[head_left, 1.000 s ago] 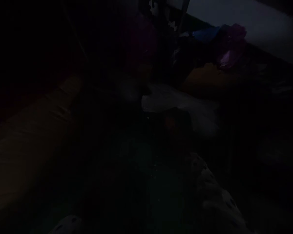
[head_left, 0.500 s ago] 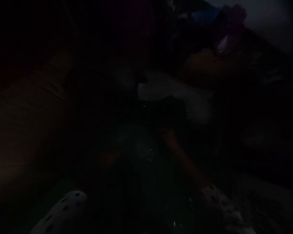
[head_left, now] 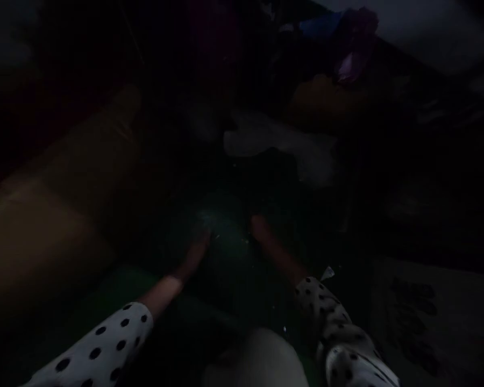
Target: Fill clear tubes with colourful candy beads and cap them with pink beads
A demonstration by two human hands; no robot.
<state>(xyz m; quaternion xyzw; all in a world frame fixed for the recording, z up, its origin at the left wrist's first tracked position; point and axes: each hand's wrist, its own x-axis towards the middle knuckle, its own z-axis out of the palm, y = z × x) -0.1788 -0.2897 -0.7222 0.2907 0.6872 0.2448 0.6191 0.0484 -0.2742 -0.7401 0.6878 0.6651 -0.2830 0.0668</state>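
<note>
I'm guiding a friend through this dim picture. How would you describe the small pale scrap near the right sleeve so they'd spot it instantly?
Start at the dark green surface and find the person's right spotted sleeve. Just off its cuff, on the outer side, is the pale scrap. Unlike nearby tiny specks, it's larger and roughly triangular.

White sleeves (head_left: 105, 346) bear black dots, the ground (head_left: 234, 279) is dark green, the far bundle (head_left: 362, 35) purple.

White left sleeve (head_left: 100, 341) and right sleeve (head_left: 334, 317) bear black dots.
</note>
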